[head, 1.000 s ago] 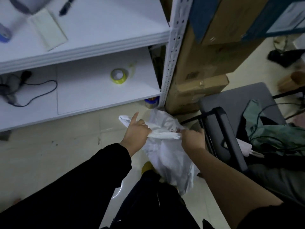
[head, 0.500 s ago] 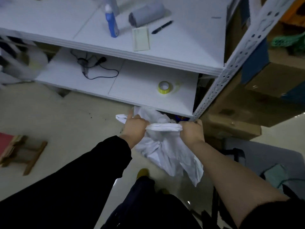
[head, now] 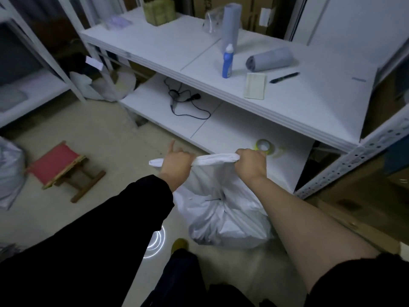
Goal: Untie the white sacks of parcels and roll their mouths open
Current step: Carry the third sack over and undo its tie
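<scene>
A white sack hangs in front of me above the pale floor, its neck twisted into a rope stretched level between my hands. My left hand grips the left part of that twisted neck, with the loose end sticking out past it and the thumb raised. My right hand grips the right part, fingers curled round it. A thin dark tie shows where the sack bunches below the neck. What is in the sack is hidden.
A white two-tier shelf stands just beyond the sack, with a yellow tape roll and a black cable on the low tier. A red folding stool sits on the floor to the left. Other pale sacks lie at the far left.
The view has swung left and up from the chair and boxes to the shelf. Both hands keep their grip on the twisted neck, and the sack has come along with them.
</scene>
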